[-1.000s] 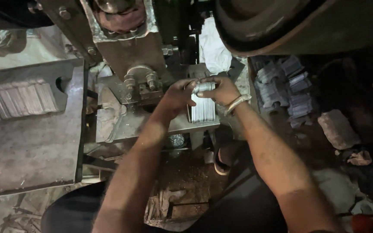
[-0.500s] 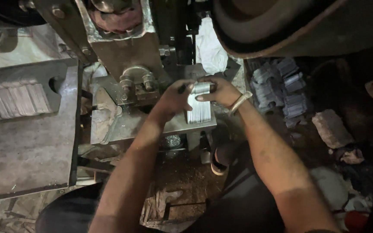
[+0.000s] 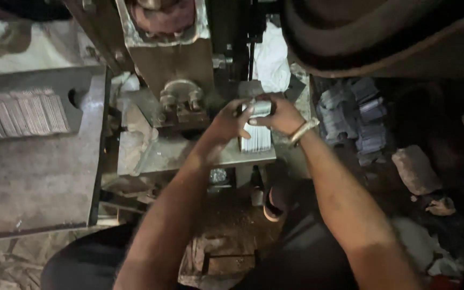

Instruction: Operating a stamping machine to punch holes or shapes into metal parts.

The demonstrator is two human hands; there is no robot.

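Gripping a stack of metal strips (image 3: 255,134) (upright): left hand (image 3: 227,122); right hand (image 3: 281,114).

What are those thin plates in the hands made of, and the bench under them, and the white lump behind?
Plates: thin sheet metal, by the look; pale grey, bright edges, held stacked between left hand and right hand. Bench: likely steel, dull grey, scuffed. White lump: probably cloth, soft folds, matt.

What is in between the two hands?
In the head view, a stack of thin metal pieces stands on the press plate, held between the left hand and the right hand, both touching it.
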